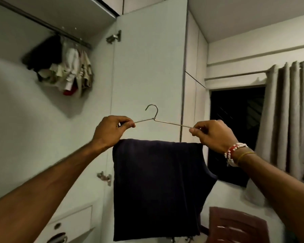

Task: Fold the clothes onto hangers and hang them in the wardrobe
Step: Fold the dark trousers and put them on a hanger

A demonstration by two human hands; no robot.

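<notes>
A thin metal wire hanger is held up in front of the open wardrobe door. A dark navy garment is folded over its lower bar and hangs straight down. My left hand pinches the hanger's left shoulder. My right hand pinches its right shoulder; beaded bracelets sit on that wrist. The hook points up and curls left. The wardrobe rail runs across the upper left, well above and left of the hanger.
Several hung clothes bunch at the rail's right end. The open wardrobe door with hinges stands behind the hanger. Drawers are at lower left. A dark window, grey curtain and brown chair back are on the right.
</notes>
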